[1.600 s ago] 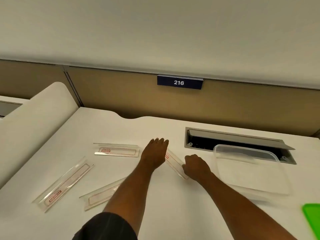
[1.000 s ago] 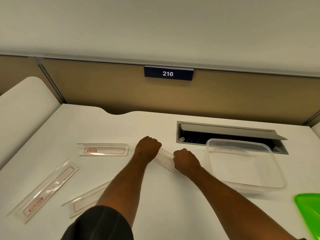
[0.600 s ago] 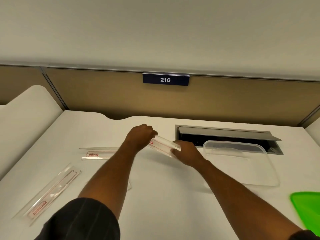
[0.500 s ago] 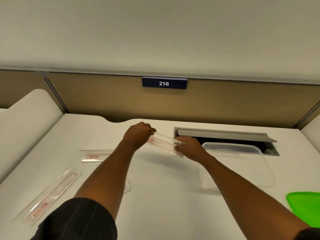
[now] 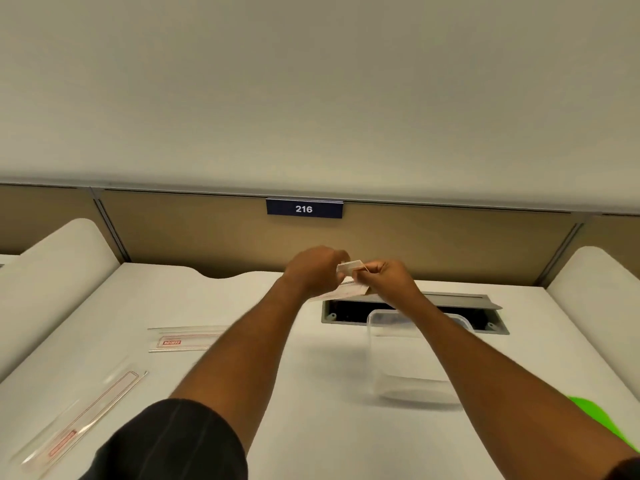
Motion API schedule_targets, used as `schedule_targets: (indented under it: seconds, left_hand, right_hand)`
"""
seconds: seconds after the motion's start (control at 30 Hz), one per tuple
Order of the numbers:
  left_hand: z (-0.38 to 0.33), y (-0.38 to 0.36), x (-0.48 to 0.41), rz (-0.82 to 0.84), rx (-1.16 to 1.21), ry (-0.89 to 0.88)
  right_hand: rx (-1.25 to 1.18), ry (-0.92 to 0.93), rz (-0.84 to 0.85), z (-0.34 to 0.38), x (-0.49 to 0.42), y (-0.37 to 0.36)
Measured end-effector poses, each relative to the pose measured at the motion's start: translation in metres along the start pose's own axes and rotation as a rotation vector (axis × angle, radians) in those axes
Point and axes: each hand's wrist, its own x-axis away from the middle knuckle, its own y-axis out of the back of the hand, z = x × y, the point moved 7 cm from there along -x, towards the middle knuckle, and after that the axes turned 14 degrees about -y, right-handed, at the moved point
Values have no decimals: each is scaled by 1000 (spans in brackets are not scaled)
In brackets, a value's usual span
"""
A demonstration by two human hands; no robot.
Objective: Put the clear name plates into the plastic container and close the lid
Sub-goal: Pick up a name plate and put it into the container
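Both hands are raised above the white desk and hold one clear name plate (image 5: pixel 350 276) between them. My left hand (image 5: pixel 313 270) grips its left end and my right hand (image 5: pixel 388 280) pinches its right end. The plate is seen nearly end-on, above the far side of the desk. The clear plastic container (image 5: pixel 408 389) stands open on the desk under my right forearm. Two more clear name plates lie flat at the left, one (image 5: pixel 183 339) farther back, the other (image 5: pixel 83 417) near the front edge. The green lid (image 5: pixel 599 422) lies at the right edge.
A grey cable hatch (image 5: pixel 460 301) stands open in the desk just behind the container. A tan partition with a blue "216" sign (image 5: pixel 304 208) closes the back. White rounded side panels (image 5: pixel 52 271) flank the desk on both sides.
Both hands took hold of the name plate on the desk, lifted it and carried it up and toward the back. The plate has turned from lying flat to nearly end-on between the hands.
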Motion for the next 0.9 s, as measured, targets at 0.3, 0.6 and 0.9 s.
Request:
schedule_targets:
  seconds: [0.3, 0.6, 0.9]
  left_hand:
    - [-46, 33, -26, -50, -101, 18]
    - [-99, 51, -45, -117, -198, -42]
    - [-69, 93, -28, -441, 350, 221]
  right_hand:
    - [-113, 19, -23, 13, 17, 55]
    - [40, 74, -89, 29, 25, 80]
    - [-226, -15, -155, -3, 29, 115]
